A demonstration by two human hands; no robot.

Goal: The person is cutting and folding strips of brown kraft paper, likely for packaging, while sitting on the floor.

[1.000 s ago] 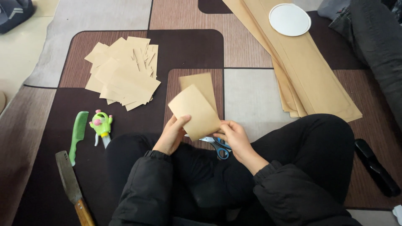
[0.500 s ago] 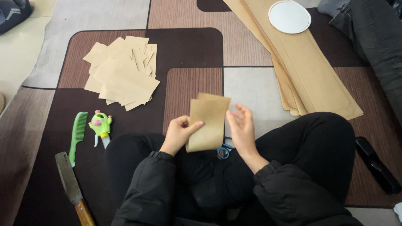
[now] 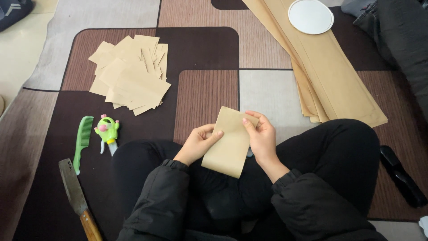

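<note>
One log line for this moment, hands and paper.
left hand: grips tan rectangular paper piece | right hand: pinches its top edge | piece: upright over lap

The brown paper sheet (image 3: 228,145) now hangs lower over the lap, tilted, no longer raised flat above the knees. The right hand (image 3: 262,136) has left the scissors and grips the sheet's upper right edge. The left hand (image 3: 198,143) pinches its left edge. The scissors are now almost hidden behind the sheet.
</note>
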